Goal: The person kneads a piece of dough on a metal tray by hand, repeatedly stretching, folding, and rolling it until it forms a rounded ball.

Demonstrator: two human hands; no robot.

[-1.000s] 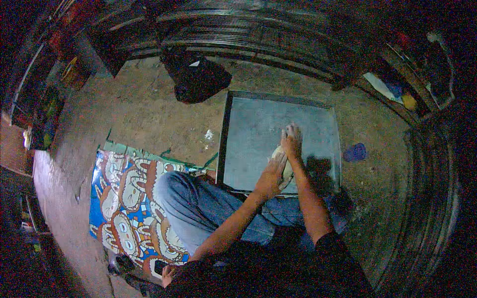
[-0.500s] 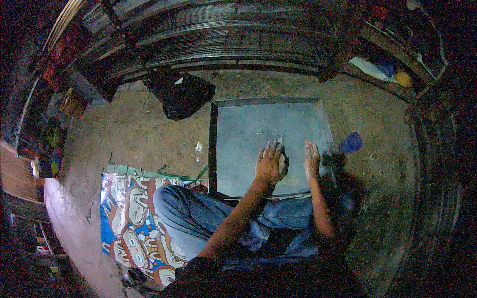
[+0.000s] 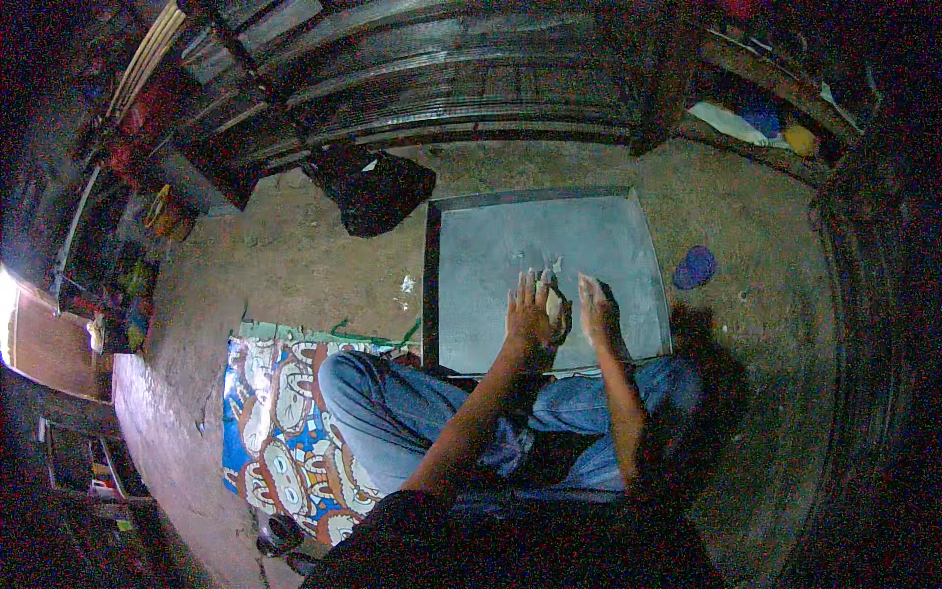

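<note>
A shallow, square, grey-surfaced tray point(image 3: 491, 231) with a dark raised rim lies on the floor before my crossed legs. Over its near part is my left hand point(image 3: 528, 319), open, fingers stretched forward and whitened at the tips. A pale patch shows by its thumb; whether it is skin or a lump of something, I cannot tell. My right hand point(image 3: 597, 312), also open, is a short gap to the right, its long fingers straight, close together and whitish. Small pale scraps point(image 3: 557, 264) lie on the tray just beyond my fingertips.
Beyond the tray's far left corner sits a black plastic bag point(image 3: 388, 196). To its right is a blue-purple round object point(image 3: 695, 267). A cartoon-printed mat point(image 3: 289, 432) lies at my left. White bits point(image 3: 407, 285) dot the floor. Shelves stand along the sides.
My right hand has come leftward, closer to my left hand, narrowing the gap over the tray. My left hand has shifted little. The whole view has tilted slightly.
</note>
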